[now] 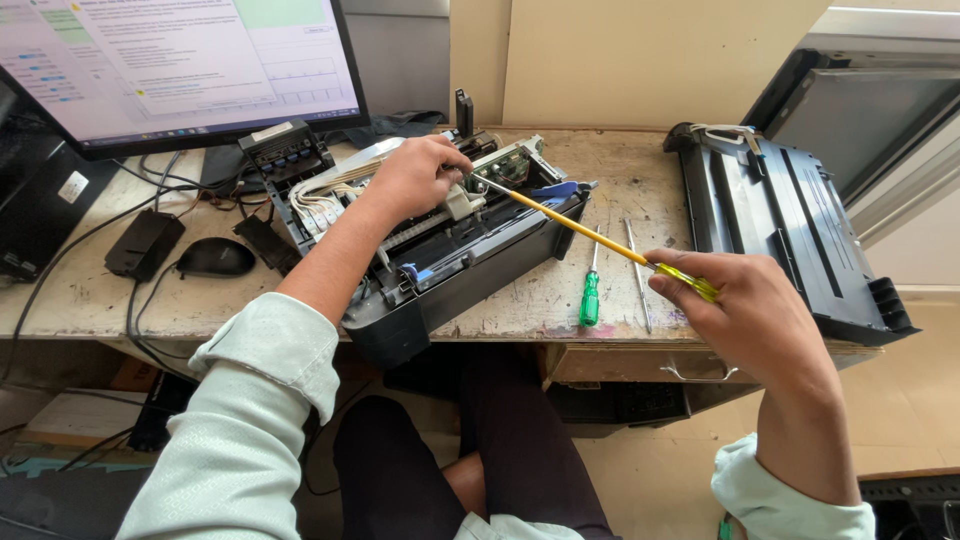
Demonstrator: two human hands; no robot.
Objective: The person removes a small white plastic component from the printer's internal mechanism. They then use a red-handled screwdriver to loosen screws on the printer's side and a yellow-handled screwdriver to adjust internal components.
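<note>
- The right hand (pixel 745 310) closes its grip around the yellow handle of a long screwdriver (pixel 590 232), the shaft slanting up and to the left so that its tip sits inside the opened printer (pixel 440 250).
- The left hand (pixel 415 175) rests on top of the printer's exposed mechanism, fingers curled down onto a pale part just beside the screwdriver tip; whether they pinch anything cannot be made out.
- The printer, stripped of its cover, lies tilted across the near edge of the bench (pixel 620 170), a bundle of white ribbon cables (pixel 325 195) spilling from its left side and a green circuit board (pixel 510 165) showing at its far end.
- By the look of it, the step in hand is working a screw or catch deep in the mechanism; the next move seems to call for keeping the tip seated and the shaft steady while the left hand braces the body.
- A green-handled screwdriver (pixel 590 290) and a thin metal rod (pixel 636 270) lie on the bench between printer and right hand.
- To the right sits a black printer cover (pixel 790 230); to the left, a mouse (pixel 215 257) and a lit monitor (pixel 180 60).
</note>
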